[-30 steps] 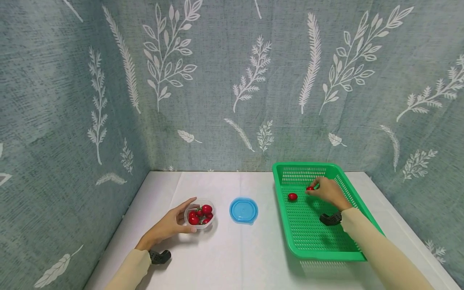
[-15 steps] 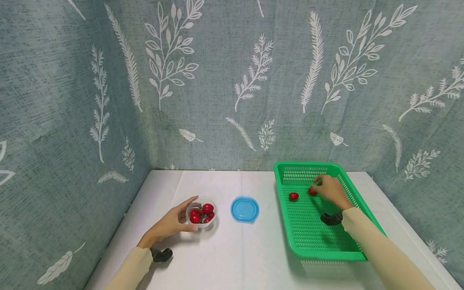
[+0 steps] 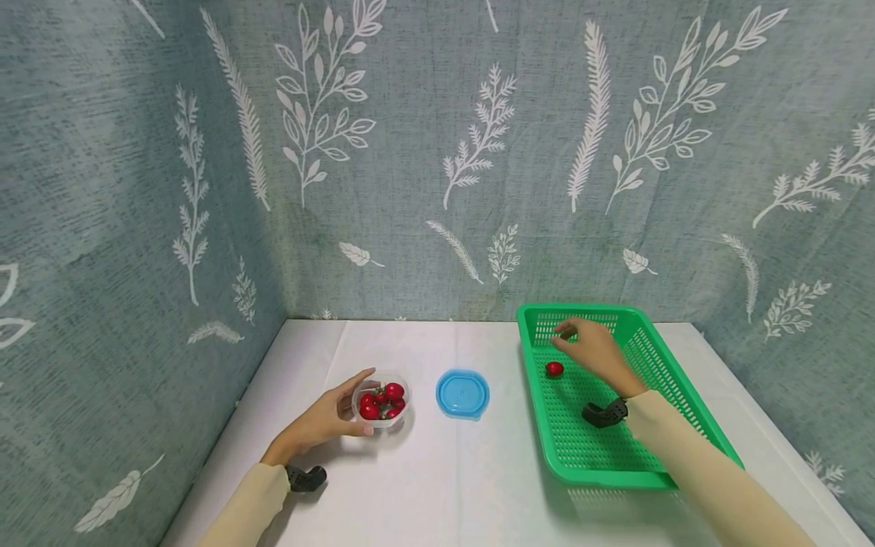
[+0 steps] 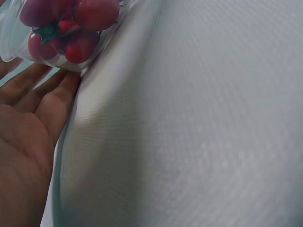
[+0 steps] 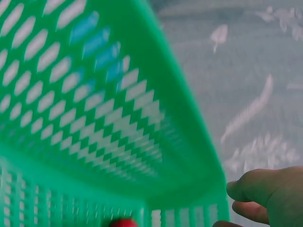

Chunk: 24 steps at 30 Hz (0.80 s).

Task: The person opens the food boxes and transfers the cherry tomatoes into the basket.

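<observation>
My left hand (image 3: pixel 316 425) holds a small clear plastic container (image 3: pixel 357 419) from its left side, thumb near and fingers on the far side. Several red cherry tomatoes (image 3: pixel 393 391), some with green stems, lie inside it. In the left wrist view, fingers (image 4: pixel 57 97) touch the container wall. My right hand (image 3: pixel 593 355) hovers over the back of a green plastic basket (image 3: pixel 555 456), thumb and fingers bent towards each other. One cherry tomato (image 3: pixel 554 369) lies on the basket floor, just left of it. Whether the right hand holds the second tomato is hidden.
A blue lid (image 3: pixel 462 393) lies flat on the white tabletop (image 3: pixel 437 471) between the container and the basket. Patterned curtains (image 3: pixel 410 152) enclose the back and sides. The basket's raised rim surrounds the area under my right hand.
My right hand has risen and moved left from the basket's back right. The second tomato, earlier at its fingertips, is no longer visible. The left hand and container have stayed put.
</observation>
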Each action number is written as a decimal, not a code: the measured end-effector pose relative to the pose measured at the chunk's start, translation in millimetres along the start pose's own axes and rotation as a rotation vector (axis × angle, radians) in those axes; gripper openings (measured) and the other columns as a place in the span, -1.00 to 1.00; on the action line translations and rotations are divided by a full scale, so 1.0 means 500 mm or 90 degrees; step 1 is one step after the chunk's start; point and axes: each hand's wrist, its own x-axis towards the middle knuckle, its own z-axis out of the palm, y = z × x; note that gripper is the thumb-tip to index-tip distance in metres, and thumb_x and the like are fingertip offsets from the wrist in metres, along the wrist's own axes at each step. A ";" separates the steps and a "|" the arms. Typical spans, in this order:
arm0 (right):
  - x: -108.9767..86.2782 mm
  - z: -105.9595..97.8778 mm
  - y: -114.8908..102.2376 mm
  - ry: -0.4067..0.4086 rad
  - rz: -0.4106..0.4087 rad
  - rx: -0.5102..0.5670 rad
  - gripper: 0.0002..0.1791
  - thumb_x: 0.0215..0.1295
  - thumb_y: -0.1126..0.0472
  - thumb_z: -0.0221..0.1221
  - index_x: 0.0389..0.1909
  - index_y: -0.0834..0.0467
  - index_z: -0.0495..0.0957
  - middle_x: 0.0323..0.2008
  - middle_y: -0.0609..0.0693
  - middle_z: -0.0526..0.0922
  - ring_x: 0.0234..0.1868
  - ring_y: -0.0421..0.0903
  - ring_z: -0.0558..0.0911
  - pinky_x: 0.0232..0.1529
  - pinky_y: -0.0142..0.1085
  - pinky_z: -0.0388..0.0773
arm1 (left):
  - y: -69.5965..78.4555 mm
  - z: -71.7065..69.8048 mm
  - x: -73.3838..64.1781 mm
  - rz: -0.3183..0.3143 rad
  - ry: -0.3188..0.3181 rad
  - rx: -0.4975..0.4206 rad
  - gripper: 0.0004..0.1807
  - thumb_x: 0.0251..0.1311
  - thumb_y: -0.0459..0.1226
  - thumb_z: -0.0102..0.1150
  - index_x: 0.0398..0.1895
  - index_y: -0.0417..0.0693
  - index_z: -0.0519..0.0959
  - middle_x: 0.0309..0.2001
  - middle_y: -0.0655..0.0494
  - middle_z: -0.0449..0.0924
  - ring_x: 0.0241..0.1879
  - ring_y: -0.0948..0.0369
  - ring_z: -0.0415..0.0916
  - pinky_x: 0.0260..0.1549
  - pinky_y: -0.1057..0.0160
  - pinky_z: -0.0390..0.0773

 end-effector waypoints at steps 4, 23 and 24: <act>0.003 0.008 -0.040 0.003 -0.028 0.012 -0.66 0.43 0.10 0.28 0.04 0.26 0.68 -0.13 0.18 0.76 -0.08 0.19 0.68 -0.13 0.10 0.60 | 0.004 0.002 -0.002 0.007 0.004 -0.010 0.18 0.07 -0.29 0.59 0.68 0.02 0.00 0.52 -0.16 0.25 0.51 -0.14 0.16 0.22 0.44 0.41; 0.018 0.078 -0.164 -0.035 -0.094 0.051 -0.75 0.37 0.13 0.35 -0.02 0.16 0.69 -0.22 0.03 0.76 -0.41 -0.15 0.60 -0.42 -0.24 0.54 | 0.003 0.004 -0.002 0.004 0.016 -0.006 0.16 0.07 -0.28 0.59 0.67 0.03 0.04 0.49 -0.14 0.29 0.34 -0.07 0.29 -0.01 0.41 0.45; 0.018 0.080 -0.170 -0.039 -0.094 0.056 -0.76 0.37 0.14 0.35 -0.03 0.16 0.69 -0.22 0.03 0.76 -0.41 -0.14 0.60 -0.41 -0.24 0.55 | 0.003 0.004 -0.002 0.004 0.016 -0.006 0.16 0.07 -0.29 0.59 0.67 0.03 0.04 0.49 -0.14 0.29 0.34 -0.07 0.29 -0.03 0.40 0.44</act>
